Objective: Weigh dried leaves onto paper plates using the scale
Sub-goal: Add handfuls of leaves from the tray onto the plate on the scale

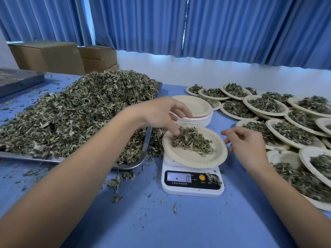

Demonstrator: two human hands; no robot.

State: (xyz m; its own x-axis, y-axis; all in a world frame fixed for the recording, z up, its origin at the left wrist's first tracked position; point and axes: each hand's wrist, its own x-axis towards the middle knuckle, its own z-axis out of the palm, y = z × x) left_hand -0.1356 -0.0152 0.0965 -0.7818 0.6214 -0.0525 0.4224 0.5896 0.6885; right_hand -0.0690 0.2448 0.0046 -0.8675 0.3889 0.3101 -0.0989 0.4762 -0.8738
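Here, the fingers (pixel 176 130) of the left hand (pixel 161 113) hang loosely apart, tips touching the leaf pile (pixel 193 140) on the paper plate (pixel 188 158) atop the scale (pixel 192 187). The right hand (pixel 249 142), loosely curled and empty, hovers just beside the plate's right rim. The display seems to read zero.

The paper plate (pixel 188 157) hides the top of the scale (pixel 192 190). Print below the display (pixel 179 177) is too small to read, and stray leaves (pixel 213 178) cover the scale's right corner. The leaf heap (pixel 80 108) buries most of the metal tray (pixel 129 167). The filled plates (pixel 290 133) run off the right edge. Whether the left hand (pixel 159 113) pinches leaves is unclear.
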